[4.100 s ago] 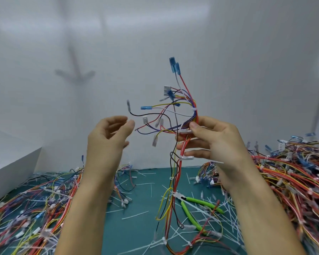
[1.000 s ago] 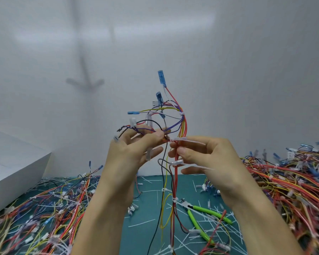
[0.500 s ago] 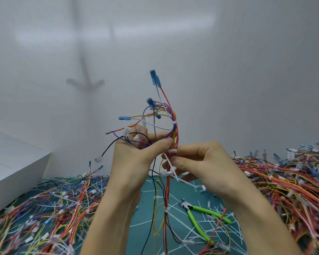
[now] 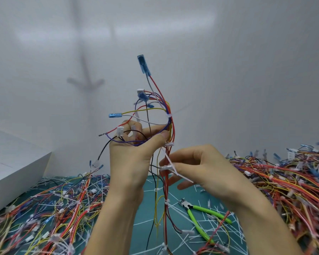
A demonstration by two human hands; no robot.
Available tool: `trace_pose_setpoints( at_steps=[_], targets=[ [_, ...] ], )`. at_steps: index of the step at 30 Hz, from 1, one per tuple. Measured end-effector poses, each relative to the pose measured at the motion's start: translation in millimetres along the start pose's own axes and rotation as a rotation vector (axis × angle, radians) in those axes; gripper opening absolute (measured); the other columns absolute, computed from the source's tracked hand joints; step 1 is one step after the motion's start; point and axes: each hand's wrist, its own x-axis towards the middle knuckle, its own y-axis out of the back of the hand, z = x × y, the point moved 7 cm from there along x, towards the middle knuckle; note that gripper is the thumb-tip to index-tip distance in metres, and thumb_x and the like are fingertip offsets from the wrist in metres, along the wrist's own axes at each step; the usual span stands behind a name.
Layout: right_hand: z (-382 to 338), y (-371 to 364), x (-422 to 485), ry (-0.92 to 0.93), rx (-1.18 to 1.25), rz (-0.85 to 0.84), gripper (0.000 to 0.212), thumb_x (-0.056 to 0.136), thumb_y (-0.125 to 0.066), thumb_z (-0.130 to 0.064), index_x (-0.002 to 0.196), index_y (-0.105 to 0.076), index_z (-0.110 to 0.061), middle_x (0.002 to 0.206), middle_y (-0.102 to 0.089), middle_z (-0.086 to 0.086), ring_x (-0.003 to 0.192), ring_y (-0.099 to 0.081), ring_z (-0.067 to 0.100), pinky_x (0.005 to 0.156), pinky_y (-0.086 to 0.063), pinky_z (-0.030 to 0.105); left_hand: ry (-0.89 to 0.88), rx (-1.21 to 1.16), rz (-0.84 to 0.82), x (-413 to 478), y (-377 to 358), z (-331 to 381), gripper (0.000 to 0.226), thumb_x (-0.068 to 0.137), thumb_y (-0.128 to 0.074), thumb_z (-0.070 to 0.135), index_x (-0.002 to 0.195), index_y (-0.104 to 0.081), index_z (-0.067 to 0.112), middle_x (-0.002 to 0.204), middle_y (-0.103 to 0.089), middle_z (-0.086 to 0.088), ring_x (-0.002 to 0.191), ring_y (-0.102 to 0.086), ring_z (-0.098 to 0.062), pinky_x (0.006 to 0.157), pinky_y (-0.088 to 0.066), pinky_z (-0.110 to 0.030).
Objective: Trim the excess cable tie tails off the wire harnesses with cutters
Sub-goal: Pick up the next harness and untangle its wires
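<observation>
Above the mat, our left hand grips the harness, right hand pinches a tie tail; tugging could tangle it.

The harness runs off the bottom edge, its lower end out of sight. The left hand grips it, fingers mostly lost behind the thumb and fanned wires. Where the right hand pinches a tie, its fingertips sit behind red wires. A loose red wire crosses the cutters. The left pile, right pile and box run past the edges.
</observation>
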Motion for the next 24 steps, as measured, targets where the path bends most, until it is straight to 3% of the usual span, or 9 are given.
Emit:
trace_pose_setpoints(
  at_steps=[2,5,9,13,15,19,24],
  targets=[
    [5,4,4,-0.105,0.032,0.039,0.038,0.097,-0.044,0.01,0.134,-0.045,0.017,0.136,-0.053,0.033,0.086,-0.061,0.015,0.058,-0.045,0.005,0.029,-0.054,0.014,1,3,-4,0.04,0.075,-0.074,-0.008,0.059,-0.06,0.026,0.083,-0.077,-0.008,0.082,-0.075,-0.025,0.073,-0.056,-0.03],
    [4,15,10,-0.136,0.009,0.184,0.03,0.095,-0.054,0.003,0.124,-0.06,0.012,0.122,-0.066,0.026,0.07,-0.067,0.006,0.056,-0.048,0.008,0.115,-0.144,0.025,2,6,-11,0.031,0.072,-0.075,-0.005,0.071,-0.054,0.017,0.084,-0.077,-0.009,0.085,-0.075,-0.026,0.081,-0.056,-0.037],
    [6,18,0,-0.036,-0.023,0.265,0.014,0.091,-0.067,-0.01,0.103,-0.075,-0.009,0.092,-0.078,0.006,0.08,-0.075,0.018,0.061,-0.055,0.019,0.213,-0.264,-0.002,2,6,-17,0.026,0.07,-0.074,0.001,0.074,-0.051,0.015,0.078,-0.072,-0.005,0.079,-0.072,-0.022,0.072,-0.056,-0.027],
    [6,23,1,0.034,0.009,0.326,0.01,0.09,-0.068,-0.012,0.096,-0.076,-0.014,0.086,-0.078,0.002,0.08,-0.075,0.019,0.063,-0.056,0.019,0.336,-0.356,-0.087,0,1,-22,0.014,0.075,-0.07,0.012,0.084,-0.06,0.018,0.093,-0.073,-0.007,0.084,-0.073,-0.02,0.066,-0.056,-0.023],
    [3,27,1,0.065,0.047,0.377,0.01,0.089,-0.069,-0.01,0.093,-0.077,-0.014,0.084,-0.078,0.003,0.076,-0.074,0.016,0.062,-0.057,0.021,0.397,-0.385,-0.152,0,-2,-24,0.021,0.077,-0.067,0.019,0.097,-0.065,0.011,0.102,-0.076,-0.01,0.085,-0.074,-0.02,0.065,-0.058,-0.024],
    [2,34,-2,0.113,0.139,0.466,0.011,0.087,-0.069,-0.007,0.091,-0.077,-0.011,0.085,-0.077,0.007,0.073,-0.072,0.014,0.06,-0.058,0.023,0.481,-0.376,-0.204,0,3,-27,0.04,0.082,-0.062,0.026,0.116,-0.068,0.007,0.112,-0.074,-0.014,0.098,-0.073,-0.026,0.087,-0.058,-0.036],
    [3,39,-3,0.157,0.227,0.52,0.015,0.086,-0.068,-0.007,0.088,-0.08,-0.017,0.087,-0.078,0.007,0.074,-0.071,0.014,0.059,-0.057,0.023,0.515,-0.284,-0.334,-2,3,-31,0.042,0.082,-0.062,0.031,0.116,-0.072,0.008,0.12,-0.071,-0.01,0.111,-0.069,-0.026,0.095,-0.052,-0.039]
  ],
)
